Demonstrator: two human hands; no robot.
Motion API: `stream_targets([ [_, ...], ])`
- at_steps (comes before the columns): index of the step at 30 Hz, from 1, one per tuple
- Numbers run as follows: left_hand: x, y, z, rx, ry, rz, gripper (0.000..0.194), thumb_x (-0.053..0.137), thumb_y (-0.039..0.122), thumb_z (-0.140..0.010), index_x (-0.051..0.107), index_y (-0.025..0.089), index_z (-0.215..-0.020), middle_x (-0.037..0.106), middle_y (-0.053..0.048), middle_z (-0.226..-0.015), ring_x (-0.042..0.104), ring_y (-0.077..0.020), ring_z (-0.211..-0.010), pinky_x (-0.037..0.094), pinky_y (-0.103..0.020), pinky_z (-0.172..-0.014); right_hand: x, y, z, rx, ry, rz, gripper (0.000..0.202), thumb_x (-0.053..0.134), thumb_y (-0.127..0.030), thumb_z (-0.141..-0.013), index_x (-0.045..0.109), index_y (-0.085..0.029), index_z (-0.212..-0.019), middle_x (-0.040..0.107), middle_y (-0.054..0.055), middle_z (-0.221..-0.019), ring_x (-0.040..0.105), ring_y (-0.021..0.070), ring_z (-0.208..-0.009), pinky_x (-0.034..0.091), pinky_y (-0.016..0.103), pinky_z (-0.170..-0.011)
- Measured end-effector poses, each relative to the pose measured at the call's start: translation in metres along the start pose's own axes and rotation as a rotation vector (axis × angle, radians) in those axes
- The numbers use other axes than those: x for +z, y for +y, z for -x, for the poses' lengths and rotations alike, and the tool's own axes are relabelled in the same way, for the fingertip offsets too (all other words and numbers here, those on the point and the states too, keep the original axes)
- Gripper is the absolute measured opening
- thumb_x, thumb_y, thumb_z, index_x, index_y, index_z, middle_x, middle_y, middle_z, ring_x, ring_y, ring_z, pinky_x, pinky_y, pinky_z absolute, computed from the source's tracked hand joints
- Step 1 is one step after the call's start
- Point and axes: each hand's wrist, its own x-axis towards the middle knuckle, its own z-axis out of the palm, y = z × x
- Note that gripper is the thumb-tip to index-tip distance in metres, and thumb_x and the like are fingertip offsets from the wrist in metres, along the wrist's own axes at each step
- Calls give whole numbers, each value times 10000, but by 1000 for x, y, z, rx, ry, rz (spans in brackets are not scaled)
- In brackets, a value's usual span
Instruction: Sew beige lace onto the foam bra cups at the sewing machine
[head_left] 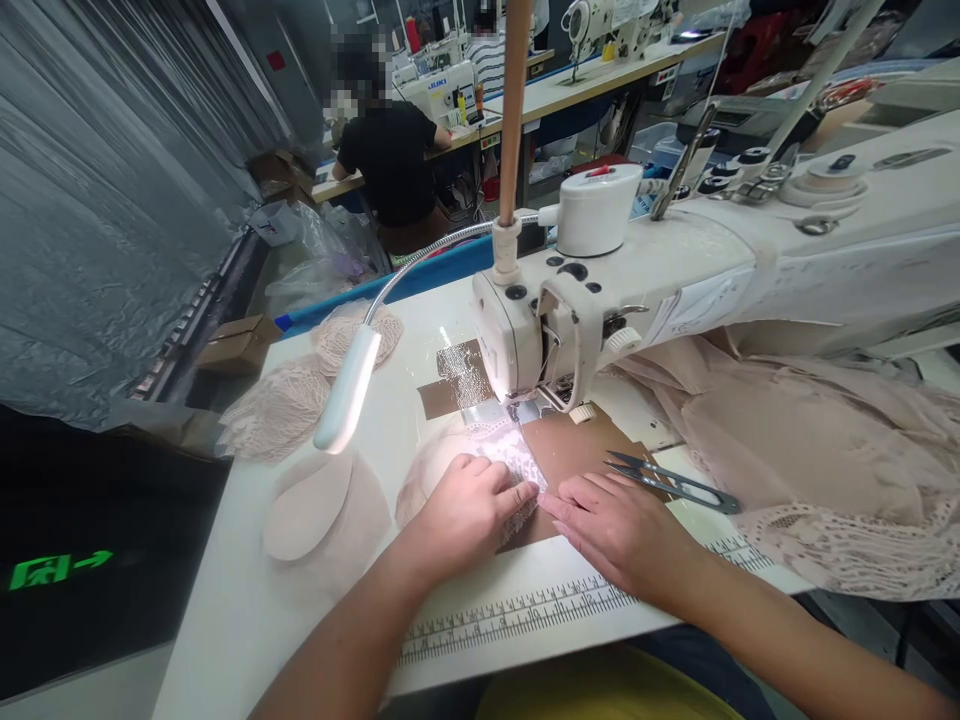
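Observation:
A beige lace fabric piece (431,470) lies under the needle of the white sewing machine (517,345), its lace part brightly lit. My left hand (472,505) rests on this piece, thumb and fingers closed on its right edge. From the other side, my right hand (611,520) meets that edge with thumb and forefinger pinched together at the near corner. The two hands almost touch. Thread snips (675,482) lie just beyond my right hand, on the brown tape patch (577,445). What exactly sits between the fingertips is partly hidden.
Stacked lace pieces (274,405) and rounded beige cut pieces (322,520) lie at left. A gooseneck lamp (349,390) hangs over the table. Beige fabric (795,440) is heaped at right. A ruler strip (525,615) runs along the front edge. A co-worker (394,150) sits beyond.

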Motion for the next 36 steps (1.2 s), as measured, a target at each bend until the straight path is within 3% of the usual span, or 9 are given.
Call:
stream_targets([
  [12,4,1,1,13,36,13,290,459,204,-933,602,205,-1184,546,-52,-812,456,-182,-737,339,-325,-698,-6,-1,-2,4,-5,-25,221,402,-126,-904,616,-169,-937,526,19,-748,407,162,-673,281,289,-630],
  [21,1,3,0,-10,70,22,291,445,181,-932,625,216,-1158,571,-63,-835,467,-183,-740,367,-327,-696,2,4,-2,99,37,0,364,365,-23,-843,611,-141,-1084,573,59,-813,446,188,-727,321,300,-684],
  [27,-5,3,-2,12,100,78,346,472,146,-865,597,199,-1182,564,-109,-1165,511,-228,-931,422,-383,-801,2,2,-6,83,11,71,390,385,11,-762,637,-136,-1020,546,50,-766,406,190,-683,278,304,-647],
  [36,-2,2,-5,-103,63,34,519,472,103,-786,481,159,-1302,505,-112,-1305,509,-238,-853,467,-390,-756,12,6,-3,138,-16,63,367,411,21,-696,626,-182,-914,511,32,-755,386,178,-663,251,301,-632],
])
